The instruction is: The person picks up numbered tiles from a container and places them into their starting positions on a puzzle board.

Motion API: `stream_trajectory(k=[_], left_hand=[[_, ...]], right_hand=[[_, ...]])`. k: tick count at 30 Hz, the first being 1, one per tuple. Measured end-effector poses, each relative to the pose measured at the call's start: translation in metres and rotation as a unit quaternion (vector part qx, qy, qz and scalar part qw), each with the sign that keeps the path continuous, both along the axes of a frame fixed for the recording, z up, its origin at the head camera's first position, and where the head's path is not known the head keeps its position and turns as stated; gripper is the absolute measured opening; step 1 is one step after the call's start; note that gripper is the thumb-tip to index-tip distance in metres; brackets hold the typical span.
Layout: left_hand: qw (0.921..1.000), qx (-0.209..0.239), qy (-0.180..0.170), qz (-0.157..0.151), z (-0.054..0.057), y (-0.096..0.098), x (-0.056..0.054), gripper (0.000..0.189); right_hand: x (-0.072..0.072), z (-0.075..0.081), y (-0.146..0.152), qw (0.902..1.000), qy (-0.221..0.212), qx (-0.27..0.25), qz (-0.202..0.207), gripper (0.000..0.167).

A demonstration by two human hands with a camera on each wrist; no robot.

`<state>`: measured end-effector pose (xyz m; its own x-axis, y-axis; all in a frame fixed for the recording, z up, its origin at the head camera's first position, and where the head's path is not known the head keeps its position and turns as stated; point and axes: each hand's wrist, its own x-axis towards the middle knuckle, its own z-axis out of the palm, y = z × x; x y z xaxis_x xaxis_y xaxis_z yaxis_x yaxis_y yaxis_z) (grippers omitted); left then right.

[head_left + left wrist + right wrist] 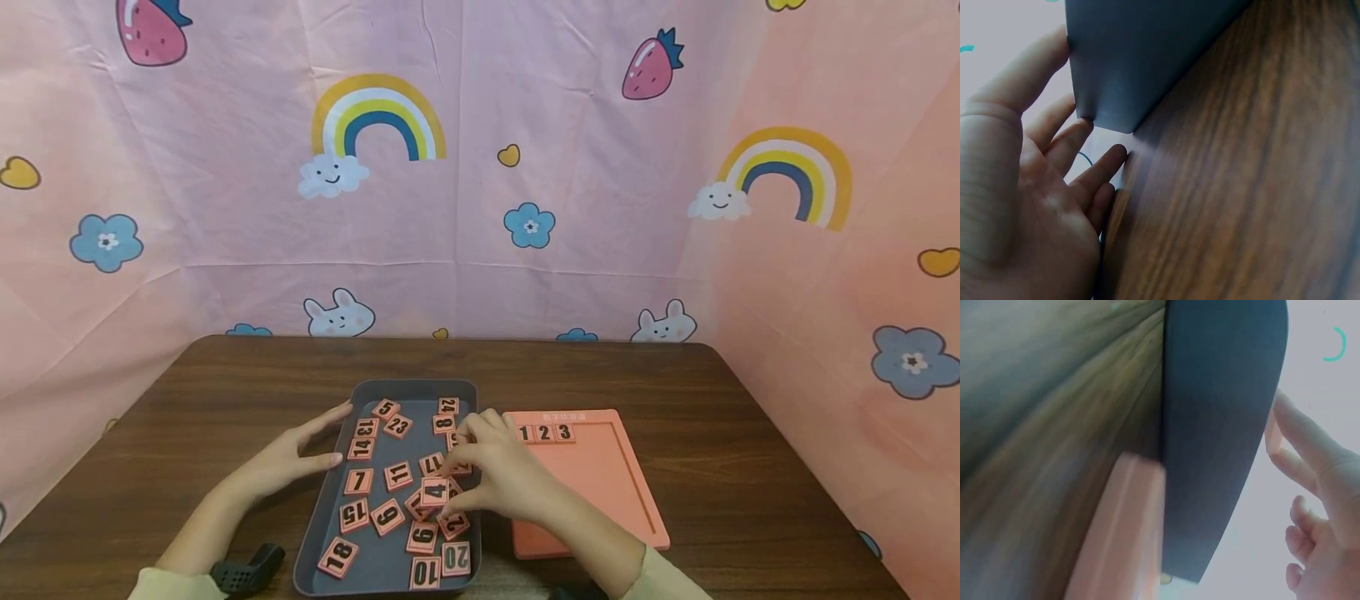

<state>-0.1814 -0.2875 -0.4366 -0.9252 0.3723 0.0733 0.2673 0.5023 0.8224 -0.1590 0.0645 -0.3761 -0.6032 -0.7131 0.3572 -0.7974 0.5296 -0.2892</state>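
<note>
In the head view my right hand (498, 467) pinches a pink number tile marked 4 (434, 492) between thumb and fingers, over the right part of a dark grey tray (315, 533). The right wrist view shows the edge of that tile (1274, 434) between the fingertips, beyond the tray wall (1222, 425). Several other number tiles lie scattered in the tray, such as 11 (399, 476) and 18 (338, 557). My left hand (281, 462) rests against the tray's left side with fingers extended; the left wrist view shows its fingertips touching the wall (1122, 62).
Right of the tray lies a pink board (585, 492) with a raised rim, tiles 1, 2 and 3 (565, 432) in a row at its top left. Both stand on a brown wooden table (255, 383). A patterned cloth (465, 233) hangs behind.
</note>
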Motion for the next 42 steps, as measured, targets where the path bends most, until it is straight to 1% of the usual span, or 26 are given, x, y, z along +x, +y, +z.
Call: stream_trajectory(k=[4,8,15,20,24,29,36,42], left_hand=[[1.0,0.003,0.001,0.001,0.0,0.001,0.0,0.068],[1.0,0.002,-0.001,0.002,0.001,0.001,0.001,0.068],[1.0,-0.002,0.005,-0.001,0.0,0.001,-0.001,0.067],[1.0,0.0,0.002,-0.002,0.0,0.001,-0.001,0.068],[1.0,0.0,0.002,0.001,0.0,0.001,0.0,0.068],[1.0,0.001,0.001,0.002,0.0,0.001,0.001,0.068],[1.0,0.001,0.0,0.006,0.001,0.001,0.002,0.068],[1.0,0.002,0.002,0.003,0.0,0.001,0.0,0.068]], right_hand=[[-0.001,-0.002,0.015,0.9984,-0.007,-0.025,-0.051,0.031],[0.0,-0.004,0.03,0.9933,-0.002,-0.06,-0.099,0.03],[-0.006,-0.007,0.058,0.9838,0.017,-0.1,-0.147,0.03],[-0.01,-0.009,0.08,0.9735,0.031,-0.113,-0.197,0.032],[-0.013,-0.009,0.097,0.9649,0.036,-0.115,-0.234,0.032],[-0.016,-0.012,0.114,0.9545,0.026,-0.099,-0.28,0.029],[-0.023,-0.019,0.129,0.9406,0.029,-0.102,-0.322,0.029],[-0.03,-0.027,0.138,0.9273,0.002,-0.09,-0.363,0.031]])
